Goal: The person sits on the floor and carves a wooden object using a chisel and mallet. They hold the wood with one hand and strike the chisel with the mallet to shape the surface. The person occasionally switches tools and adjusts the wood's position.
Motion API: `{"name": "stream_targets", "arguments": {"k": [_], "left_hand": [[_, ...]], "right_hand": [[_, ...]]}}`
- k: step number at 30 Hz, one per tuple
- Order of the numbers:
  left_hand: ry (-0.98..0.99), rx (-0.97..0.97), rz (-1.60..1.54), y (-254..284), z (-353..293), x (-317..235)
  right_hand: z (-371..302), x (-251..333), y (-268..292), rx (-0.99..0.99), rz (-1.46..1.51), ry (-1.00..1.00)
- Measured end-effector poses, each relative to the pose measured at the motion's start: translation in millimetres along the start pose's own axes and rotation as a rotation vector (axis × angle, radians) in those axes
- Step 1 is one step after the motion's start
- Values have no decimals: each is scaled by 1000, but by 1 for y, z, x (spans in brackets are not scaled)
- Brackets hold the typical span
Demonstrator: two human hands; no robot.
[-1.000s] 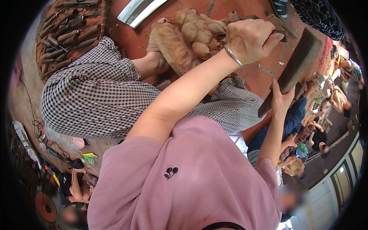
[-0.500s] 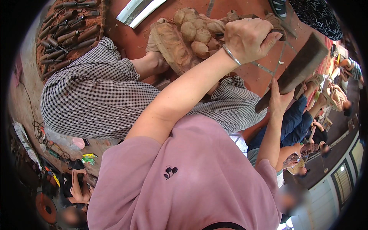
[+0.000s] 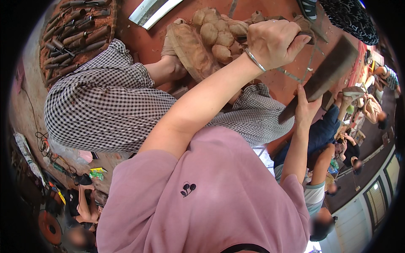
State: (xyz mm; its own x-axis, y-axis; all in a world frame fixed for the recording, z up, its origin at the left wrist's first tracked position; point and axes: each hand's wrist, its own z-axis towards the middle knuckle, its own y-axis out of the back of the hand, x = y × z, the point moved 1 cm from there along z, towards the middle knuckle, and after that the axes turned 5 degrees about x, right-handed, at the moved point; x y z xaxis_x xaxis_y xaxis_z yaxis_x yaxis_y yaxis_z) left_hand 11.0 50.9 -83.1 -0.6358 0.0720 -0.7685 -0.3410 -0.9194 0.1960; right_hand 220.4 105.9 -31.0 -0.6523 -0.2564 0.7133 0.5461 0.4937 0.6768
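My left hand [image 3: 276,44], with a silver bangle at its wrist, is closed round the handle of a chisel [image 3: 307,35]. The chisel's thin blade points left toward a brown wood carving [image 3: 223,38] with rounded, fruit-like lumps; whether its tip touches the wood is hidden. Lower on the right, my right hand [image 3: 305,110] grips a dark wooden mallet [image 3: 331,63], its thumb lying along the wood. The mallet is tilted, its broad end up and to the right, apart from the chisel. The carving lies on the floor against my bare foot [image 3: 166,69].
A round tray [image 3: 113,19] of many chisels and wood shavings stands at the upper left. A pale metal-like strip [image 3: 154,12] lies at the top on the red tiled floor [image 3: 143,42]. Another person [image 3: 320,164] sits close on my right; more people are farther off.
The mallet in my right hand has shifted slightly left and down. My left hand stays in place on the chisel. The person on my right has moved an arm and leaned.
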Motion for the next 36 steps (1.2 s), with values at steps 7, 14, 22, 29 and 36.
{"name": "stream_targets", "arguments": {"k": [7, 14, 22, 29, 36], "left_hand": [[-9, 17, 18, 3, -3, 2], [6, 45, -5, 7, -4, -1], [-97, 108, -29, 19, -7, -36], [-63, 144, -77, 19, 7, -25], [-9, 139, -14, 14, 12, -1]], "right_hand": [[-2, 3, 1, -57, 71, 1], [-4, 9, 1, 15, -170, 43], [-8, 7, 2, -4, -83, 71], [-13, 8, 6, -71, 99, -21], [-9, 10, 5, -44, 95, -7]]}}
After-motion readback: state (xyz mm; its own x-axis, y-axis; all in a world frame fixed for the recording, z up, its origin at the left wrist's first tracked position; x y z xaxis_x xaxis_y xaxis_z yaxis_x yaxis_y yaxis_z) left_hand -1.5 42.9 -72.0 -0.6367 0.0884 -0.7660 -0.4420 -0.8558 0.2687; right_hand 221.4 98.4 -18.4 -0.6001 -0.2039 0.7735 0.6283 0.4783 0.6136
